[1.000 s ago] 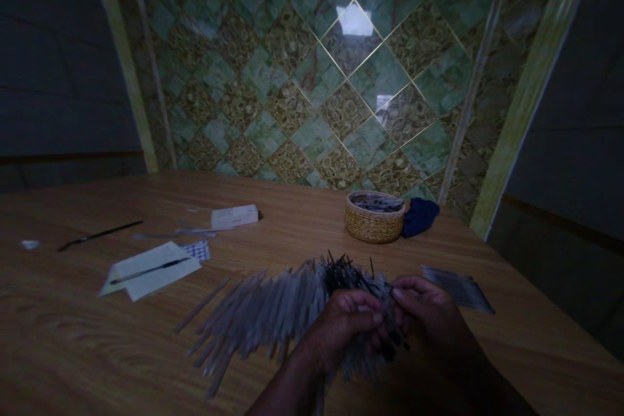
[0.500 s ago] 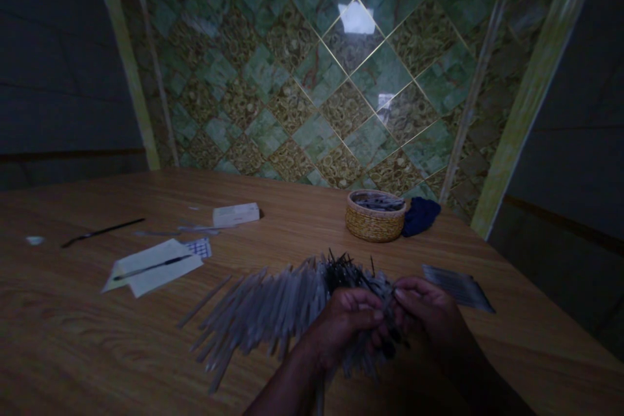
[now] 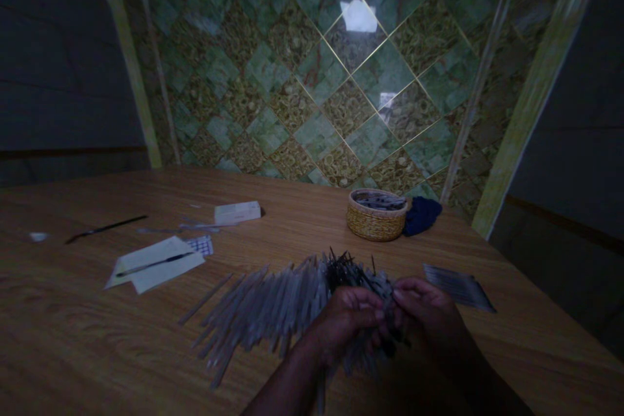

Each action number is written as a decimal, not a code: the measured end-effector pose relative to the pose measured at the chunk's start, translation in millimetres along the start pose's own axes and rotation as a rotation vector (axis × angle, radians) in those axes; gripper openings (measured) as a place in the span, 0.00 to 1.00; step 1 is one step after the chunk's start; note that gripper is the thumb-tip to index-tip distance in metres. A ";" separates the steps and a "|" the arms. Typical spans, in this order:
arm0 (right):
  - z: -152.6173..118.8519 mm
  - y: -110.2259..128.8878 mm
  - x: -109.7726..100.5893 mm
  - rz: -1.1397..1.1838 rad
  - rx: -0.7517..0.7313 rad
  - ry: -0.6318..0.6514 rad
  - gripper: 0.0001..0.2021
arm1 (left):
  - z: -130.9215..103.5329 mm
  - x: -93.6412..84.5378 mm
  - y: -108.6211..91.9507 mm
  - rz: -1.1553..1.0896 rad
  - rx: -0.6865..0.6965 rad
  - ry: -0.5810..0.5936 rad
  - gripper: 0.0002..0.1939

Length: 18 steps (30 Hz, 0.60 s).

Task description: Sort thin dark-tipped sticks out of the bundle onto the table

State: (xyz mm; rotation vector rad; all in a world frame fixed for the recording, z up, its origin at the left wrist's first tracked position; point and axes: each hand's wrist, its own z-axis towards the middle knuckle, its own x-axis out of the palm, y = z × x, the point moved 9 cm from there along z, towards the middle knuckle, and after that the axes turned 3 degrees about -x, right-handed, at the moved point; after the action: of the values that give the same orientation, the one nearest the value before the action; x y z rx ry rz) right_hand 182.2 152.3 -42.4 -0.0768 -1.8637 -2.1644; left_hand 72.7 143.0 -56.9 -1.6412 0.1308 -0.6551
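Position essentially unchanged: left hand [image 3: 336,322] and right hand [image 3: 431,312] remain close together at the slender strips [image 3: 273,309] on the table [image 3: 97,364], grip on any piece undeterminable, no progress evident.

- Surface [image 3: 121,351]: brown, streaked wood grain.
- Wall [image 3: 292,91]: green and brown diamonds, gold lines.
- Basket [image 3: 375,226]: straw-yellow, pinkish rim.
- Cloth [image 3: 422,215]: dark blue.
- Box [image 3: 237,213]: white.
- Small patch [image 3: 205,245]: blue-and-white check.
- Slim sticks [image 3: 273,309]: pale grey.
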 end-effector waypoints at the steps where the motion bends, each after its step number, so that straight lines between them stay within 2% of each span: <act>1: 0.0 -0.3 0.5 -0.005 -0.002 0.006 0.15 | 0.0 -0.3 0.2 -0.002 -0.002 -0.004 0.13; 6: 1.5 -0.5 -0.3 -0.063 -0.003 0.053 0.16 | -0.5 0.6 1.6 -0.001 -0.017 0.009 0.13; 12: 5.1 -5.5 -9.0 -0.197 0.029 0.195 0.13 | 0.3 2.8 6.8 0.039 -0.054 0.043 0.14; 18: 2.7 12.3 -10.1 -0.451 -0.008 0.270 0.07 | -0.6 5.2 8.8 0.172 -0.079 0.064 0.14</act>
State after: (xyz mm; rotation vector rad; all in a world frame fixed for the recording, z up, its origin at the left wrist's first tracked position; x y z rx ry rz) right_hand 194.6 155.2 -32.4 0.6602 -1.8433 -2.3122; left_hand 79.2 138.4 -63.3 -1.6636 0.3443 -0.5774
